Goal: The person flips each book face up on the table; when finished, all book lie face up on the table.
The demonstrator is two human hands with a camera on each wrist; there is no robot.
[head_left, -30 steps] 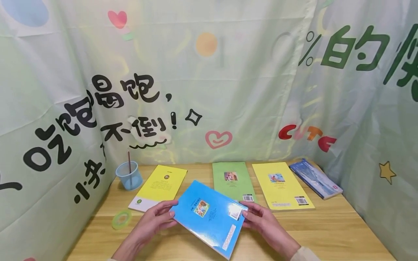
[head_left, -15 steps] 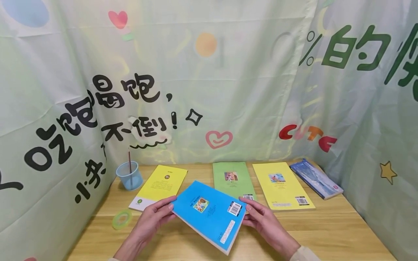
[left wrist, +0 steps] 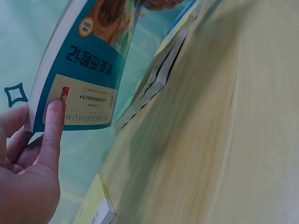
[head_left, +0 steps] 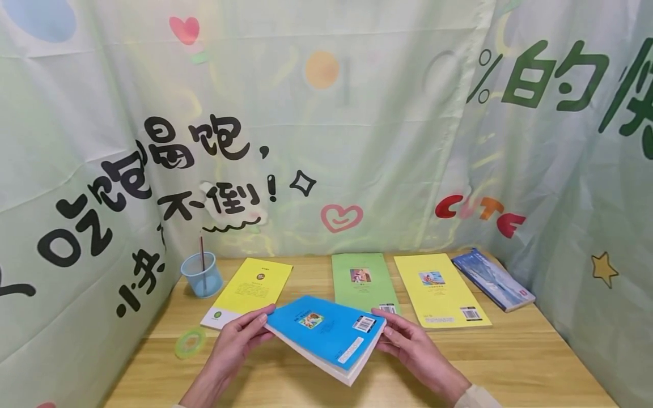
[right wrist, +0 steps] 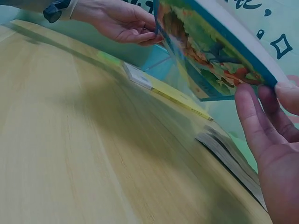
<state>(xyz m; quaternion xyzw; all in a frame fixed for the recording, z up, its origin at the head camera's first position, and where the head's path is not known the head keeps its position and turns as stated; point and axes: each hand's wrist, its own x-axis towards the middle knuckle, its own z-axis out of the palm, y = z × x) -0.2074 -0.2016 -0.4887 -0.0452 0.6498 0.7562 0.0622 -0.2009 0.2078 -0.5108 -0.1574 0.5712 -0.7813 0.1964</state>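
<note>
A blue paperback book (head_left: 326,331) is held up over the front of the table, its back cover with picture and barcode facing up. My left hand (head_left: 242,340) pinches its left corner between thumb and fingers. At the opposite corner my right hand (head_left: 413,345) grips it the same way. The illustrated front cover of the book (left wrist: 88,70) faces down, with fingers spread against it in the left wrist view. In the right wrist view, fingertips (right wrist: 245,95) support the book (right wrist: 210,51) from beneath. Page edges show along its near sides.
Along the back of the wooden table (head_left: 510,362) lie a yellow book (head_left: 260,286), a green book (head_left: 362,283), another yellow book (head_left: 436,289) and a blue-white book (head_left: 492,280). A blue cup (head_left: 201,277) with a thin stick and a green tape roll (head_left: 190,343) are at left.
The blue book has tilted flatter, its near corner rising so more of the page edges show. Both hands keep their hold on it, nearly in place.
</note>
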